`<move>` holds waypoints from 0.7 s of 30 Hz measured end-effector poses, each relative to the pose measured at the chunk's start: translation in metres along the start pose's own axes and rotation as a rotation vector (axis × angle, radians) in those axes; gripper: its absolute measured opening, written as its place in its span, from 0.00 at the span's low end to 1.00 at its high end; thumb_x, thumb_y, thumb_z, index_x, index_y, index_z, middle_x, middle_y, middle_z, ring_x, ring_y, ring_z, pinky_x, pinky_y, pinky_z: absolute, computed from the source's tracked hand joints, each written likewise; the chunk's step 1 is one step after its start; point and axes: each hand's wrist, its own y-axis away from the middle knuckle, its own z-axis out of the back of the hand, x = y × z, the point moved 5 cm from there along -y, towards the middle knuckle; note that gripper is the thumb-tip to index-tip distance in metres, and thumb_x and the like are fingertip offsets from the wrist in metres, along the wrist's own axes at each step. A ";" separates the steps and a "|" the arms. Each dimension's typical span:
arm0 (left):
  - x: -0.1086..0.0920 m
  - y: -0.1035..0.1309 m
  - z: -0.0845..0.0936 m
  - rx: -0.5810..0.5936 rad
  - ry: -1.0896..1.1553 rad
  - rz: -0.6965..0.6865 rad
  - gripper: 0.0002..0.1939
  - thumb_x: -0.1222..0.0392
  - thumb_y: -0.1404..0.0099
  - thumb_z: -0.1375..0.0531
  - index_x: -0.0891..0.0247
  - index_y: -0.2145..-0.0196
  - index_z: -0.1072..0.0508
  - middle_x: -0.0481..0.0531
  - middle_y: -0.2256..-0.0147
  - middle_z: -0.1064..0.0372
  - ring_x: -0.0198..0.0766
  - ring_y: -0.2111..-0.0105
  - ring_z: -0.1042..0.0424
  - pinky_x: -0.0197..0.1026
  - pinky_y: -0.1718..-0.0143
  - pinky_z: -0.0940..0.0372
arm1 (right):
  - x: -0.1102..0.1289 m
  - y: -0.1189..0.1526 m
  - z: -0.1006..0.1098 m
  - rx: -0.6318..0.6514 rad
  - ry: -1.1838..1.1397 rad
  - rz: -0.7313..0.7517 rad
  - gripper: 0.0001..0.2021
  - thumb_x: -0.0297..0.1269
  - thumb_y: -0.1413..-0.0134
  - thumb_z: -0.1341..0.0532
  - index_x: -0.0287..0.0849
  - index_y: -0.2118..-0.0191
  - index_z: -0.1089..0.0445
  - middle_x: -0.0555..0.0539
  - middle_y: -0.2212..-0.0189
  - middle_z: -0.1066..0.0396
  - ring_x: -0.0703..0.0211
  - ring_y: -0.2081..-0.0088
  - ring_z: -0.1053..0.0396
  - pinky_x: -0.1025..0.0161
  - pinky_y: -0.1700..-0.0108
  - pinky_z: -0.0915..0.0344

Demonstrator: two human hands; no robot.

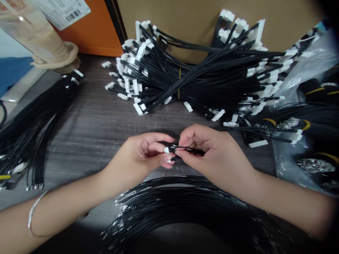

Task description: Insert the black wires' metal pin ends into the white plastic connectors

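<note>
Your left fingers (161, 158) are closed in a pinch on a white connector (166, 154), held above the middle of the desk (92, 113). Your right fingers (182, 150) pinch black wires (194, 151) just beside it on the right. Loose wires (182, 201) lie nearer you, and a tied bundle (201, 81) with white ends lies on the far side.

Small white connector (167, 154), blocky, held in left hand (150, 151) above dark wood-grain table (92, 141), thin black wires (194, 151) pinched in right hand (201, 144), bright metal tips close beside connector, exact seating unclear.
</note>
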 end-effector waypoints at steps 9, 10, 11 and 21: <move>0.002 0.000 -0.001 0.012 0.024 0.004 0.15 0.68 0.45 0.35 0.64 0.58 0.29 0.48 0.71 0.22 0.33 0.72 0.23 0.35 0.64 0.29 | 0.000 -0.001 -0.002 0.028 -0.019 -0.004 0.04 0.27 0.51 0.40 0.42 0.70 0.36 0.57 0.74 0.32 0.71 0.72 0.33 0.73 0.69 0.37; 0.002 0.000 -0.001 0.012 0.046 0.009 0.15 0.68 0.45 0.35 0.65 0.59 0.29 0.48 0.71 0.22 0.33 0.72 0.23 0.34 0.64 0.28 | 0.000 -0.002 0.000 0.059 -0.025 -0.017 0.03 0.29 0.50 0.40 0.42 0.69 0.35 0.56 0.74 0.31 0.71 0.72 0.33 0.73 0.68 0.37; 0.001 -0.001 0.000 0.011 0.070 0.017 0.15 0.68 0.46 0.35 0.65 0.59 0.29 0.48 0.71 0.22 0.34 0.72 0.23 0.34 0.65 0.28 | 0.001 -0.003 0.001 0.095 -0.021 -0.029 0.01 0.30 0.48 0.40 0.43 0.69 0.34 0.56 0.74 0.30 0.71 0.72 0.32 0.73 0.69 0.37; 0.000 -0.006 0.005 0.017 0.189 0.025 0.10 0.69 0.44 0.36 0.66 0.62 0.28 0.50 0.71 0.22 0.39 0.65 0.22 0.36 0.65 0.26 | 0.027 -0.002 0.032 -0.045 0.596 0.263 0.05 0.27 0.43 0.44 0.39 0.66 0.32 0.51 0.72 0.30 0.67 0.71 0.34 0.69 0.68 0.40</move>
